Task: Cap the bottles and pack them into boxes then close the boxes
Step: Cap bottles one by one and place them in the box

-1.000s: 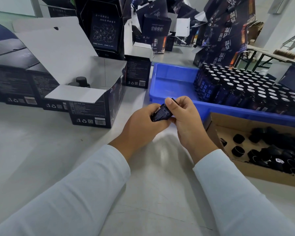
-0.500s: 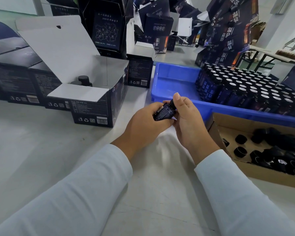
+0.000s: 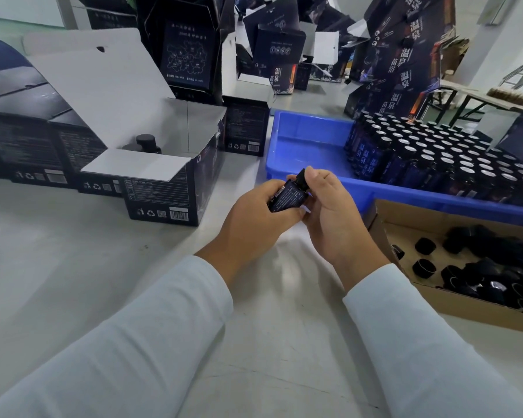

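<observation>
My left hand (image 3: 254,215) grips a small dark bottle (image 3: 287,196), tilted with its neck pointing up and right. My right hand (image 3: 329,212) pinches the black cap (image 3: 302,177) on the bottle's neck between thumb and fingers. An open black box (image 3: 163,188) with its white lid flap raised stands to the left, with capped bottles (image 3: 145,143) inside. A blue tray (image 3: 308,146) behind my hands holds several uncapped bottles (image 3: 435,155). The cardboard box (image 3: 384,233) at the right contains loose black caps (image 3: 492,273).
Closed black boxes (image 3: 27,146) line the left side of the white table (image 3: 73,282). A small black box (image 3: 245,128) stands beside the tray. Stacks of printed cartons (image 3: 405,64) fill the back. A metal-legged table (image 3: 480,101) stands far right.
My right hand has shifted its fingers round the cap, from covering the bottle top to pinching the cap at the neck. The bottle has tilted a little more upright. The left hand held still.
</observation>
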